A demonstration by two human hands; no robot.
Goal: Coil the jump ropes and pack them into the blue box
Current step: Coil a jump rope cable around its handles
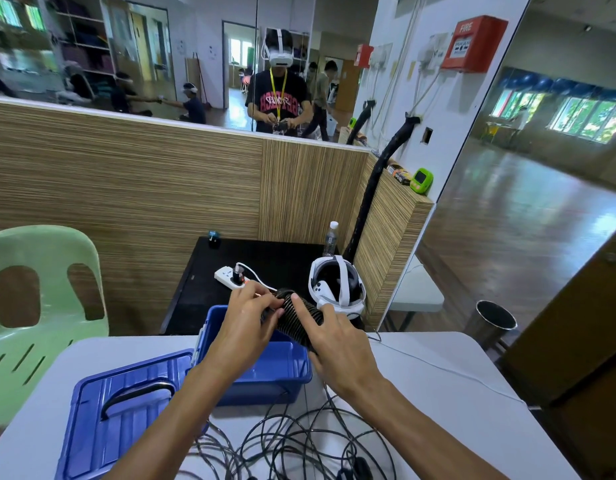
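A tightly wound black jump rope coil (294, 317) is held above the open blue box (275, 372). My left hand (245, 327) pinches the coil's left end with its fingertips. My right hand (337, 348) wraps the coil's right side, index finger stretched along its top. The box stands on the white table (438, 393) and what lies inside it is mostly hidden by my arms. A tangle of loose black jump ropes (299, 441) lies on the table in front of the box, with a black handle (360, 467) at the near edge.
The blue box lid (126, 407) lies left of the box. Behind are a black table with a power strip (230, 273), a water bottle (330, 239) and a white headset (337, 285). A green plastic chair (39, 306) stands at left, a metal bin (492, 322) at right.
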